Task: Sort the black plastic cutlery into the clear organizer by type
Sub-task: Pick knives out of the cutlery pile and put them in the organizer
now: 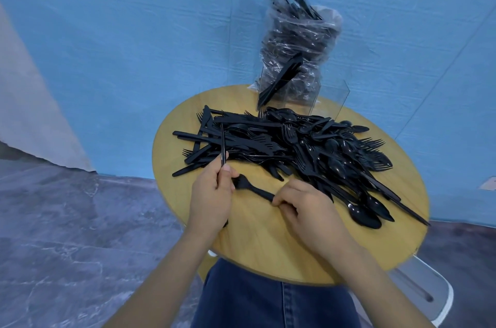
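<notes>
A round wooden table (257,252) is spread across its middle and right side with a heap of black cutlery (303,148). At its far edge a clear organizer (303,94) is stood, knives leaning in one compartment, with a cutlery-filled plastic bag (298,40) behind it. Near the table's near edge a black fork (251,186) is pinched at its handle end by the right hand (303,209). A thin black piece (222,145) is gripped upright in the curled left hand (212,193), just left of the fork's tines.

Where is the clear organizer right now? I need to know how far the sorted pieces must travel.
In the head view, the clear organizer stands at the round table's far edge, right of centre, just behind the cutlery pile.
</notes>
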`<state>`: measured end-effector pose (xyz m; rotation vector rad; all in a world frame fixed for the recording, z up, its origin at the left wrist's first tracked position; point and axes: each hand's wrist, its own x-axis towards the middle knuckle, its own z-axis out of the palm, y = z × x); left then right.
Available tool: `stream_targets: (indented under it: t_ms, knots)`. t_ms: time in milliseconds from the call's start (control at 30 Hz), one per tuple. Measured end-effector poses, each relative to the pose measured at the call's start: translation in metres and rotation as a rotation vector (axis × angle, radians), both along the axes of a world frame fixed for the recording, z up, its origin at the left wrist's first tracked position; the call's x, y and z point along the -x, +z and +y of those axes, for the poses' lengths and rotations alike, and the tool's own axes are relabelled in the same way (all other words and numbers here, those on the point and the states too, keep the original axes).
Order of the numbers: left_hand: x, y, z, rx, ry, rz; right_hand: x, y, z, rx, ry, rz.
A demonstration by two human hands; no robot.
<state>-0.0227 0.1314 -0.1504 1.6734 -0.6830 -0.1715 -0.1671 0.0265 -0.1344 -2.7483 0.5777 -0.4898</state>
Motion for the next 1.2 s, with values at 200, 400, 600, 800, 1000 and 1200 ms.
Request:
stream_targets:
  t_ms: [200, 400, 600, 800, 1000, 1200]
  knots:
    - [0.002, 0.001, 0.000, -0.003, 0.007, 0.015, 0.001, 0.002, -0.002, -0.010, -0.067, -0.066]
    - [0.000, 0.004, 0.000, 0.034, 0.000, 0.064, -0.029, 0.006, 0.001, 0.072, 0.000, 0.068]
    - [-0.022, 0.011, 0.005, 0.104, 0.049, 0.153, -0.073, 0.024, 0.002, 0.155, -0.034, -0.156]
    - [-0.068, 0.017, 0.008, 0.046, 0.169, 0.057, -0.120, 0.022, 0.001, 0.101, 0.040, 0.142]
    - [-0.104, 0.014, 0.004, -0.038, 0.199, 0.022, -0.099, 0.025, -0.007, 0.072, 0.029, 0.171]
    - [-0.120, 0.011, -0.016, -0.057, 0.132, -0.024, -0.129, 0.042, -0.026, -0.125, -0.022, -0.015]
